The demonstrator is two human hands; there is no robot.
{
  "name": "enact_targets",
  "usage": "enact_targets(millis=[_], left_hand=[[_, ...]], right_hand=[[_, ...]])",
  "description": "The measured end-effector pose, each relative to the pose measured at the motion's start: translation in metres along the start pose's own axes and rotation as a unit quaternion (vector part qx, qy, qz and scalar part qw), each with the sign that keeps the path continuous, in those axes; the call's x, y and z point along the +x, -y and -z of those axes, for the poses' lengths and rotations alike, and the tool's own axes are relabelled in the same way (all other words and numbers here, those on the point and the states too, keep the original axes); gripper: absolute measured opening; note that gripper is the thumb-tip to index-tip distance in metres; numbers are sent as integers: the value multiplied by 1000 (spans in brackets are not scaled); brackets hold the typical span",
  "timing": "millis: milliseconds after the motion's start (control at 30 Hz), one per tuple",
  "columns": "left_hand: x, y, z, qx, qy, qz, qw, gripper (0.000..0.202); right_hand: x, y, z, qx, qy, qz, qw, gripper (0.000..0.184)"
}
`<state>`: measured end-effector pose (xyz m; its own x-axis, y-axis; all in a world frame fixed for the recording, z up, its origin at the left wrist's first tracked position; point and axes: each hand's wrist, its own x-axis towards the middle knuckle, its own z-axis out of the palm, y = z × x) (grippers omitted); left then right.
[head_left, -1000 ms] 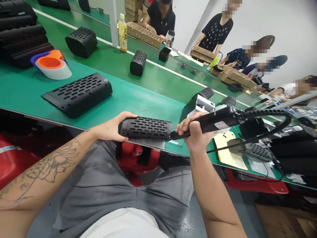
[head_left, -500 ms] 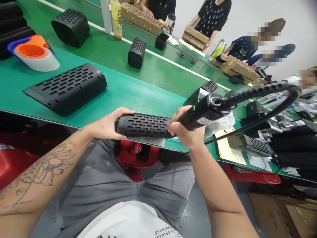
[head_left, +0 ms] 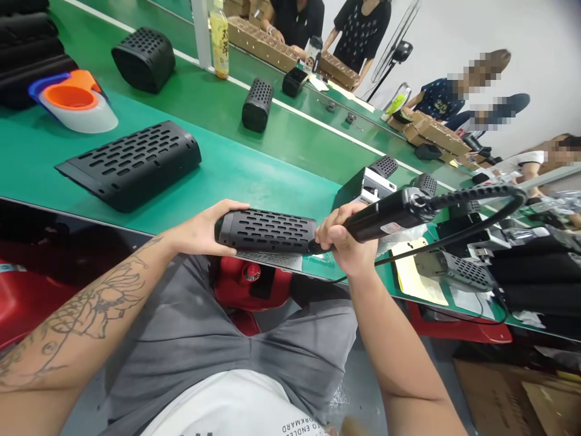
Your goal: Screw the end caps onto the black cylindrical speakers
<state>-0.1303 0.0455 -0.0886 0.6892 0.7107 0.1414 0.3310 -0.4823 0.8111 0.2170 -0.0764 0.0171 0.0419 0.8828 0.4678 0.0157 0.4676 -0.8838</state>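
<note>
A black slotted housing (head_left: 272, 231) lies at the table's front edge, its long side toward me. My left hand (head_left: 209, 229) is closed around its left end, thumb on the near side and fingers on the far side. My right hand (head_left: 347, 239) grips a black electric screwdriver (head_left: 385, 213) with a cable at its back. The tool is tilted, and its nose meets the right end of the housing; the tip itself is hidden from me. A larger black slotted cover (head_left: 136, 160) rests on the table to the left.
An orange, white and blue ring-shaped holder (head_left: 75, 103) stands at the left. Several black housings (head_left: 144, 59) sit on the green table (head_left: 272, 172). At the right are a yellow paper (head_left: 417, 272) and the screwdriver's looping cable (head_left: 481, 194). People work across the line.
My right hand and the screwdriver have shifted slightly right, and the tool lies a little lower. My left hand still grips the housing. The camera view has turned slightly.
</note>
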Motion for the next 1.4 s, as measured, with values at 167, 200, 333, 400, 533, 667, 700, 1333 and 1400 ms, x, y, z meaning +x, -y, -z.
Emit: enact_targets(millis=[167,200,333,400,533,667,700,1333,1400], left_hand=[[-8,-3,-13,7,-37,9,999,113],[-10,-3,-19,7,-49,6,999,111],[-13,-3,-40,12,-92,-22,995,102],[-13,-1,-49,15,-108,-34,993,102],[-12,5,-59,13,-120,-44,992,108],[-11,11,-64,0,-126,-35,991,123],[-11,11,-65,-2,-127,-34,991,126],[-4,6,-71,-27,-130,-55,990,124],[-4,6,-71,-30,-131,-54,990,125]], right_hand=[[4,8,17,-16,-81,11,997,61],[9,9,29,-21,-125,31,991,60],[40,1,100,-134,-325,107,930,62],[53,-12,132,-171,-369,114,906,66],[55,-34,159,-178,-359,105,910,68],[41,-27,148,-181,-330,95,921,64],[38,-21,142,-174,-325,93,925,65],[23,1,-46,14,-80,50,995,73],[23,1,-47,9,-73,39,996,73]])
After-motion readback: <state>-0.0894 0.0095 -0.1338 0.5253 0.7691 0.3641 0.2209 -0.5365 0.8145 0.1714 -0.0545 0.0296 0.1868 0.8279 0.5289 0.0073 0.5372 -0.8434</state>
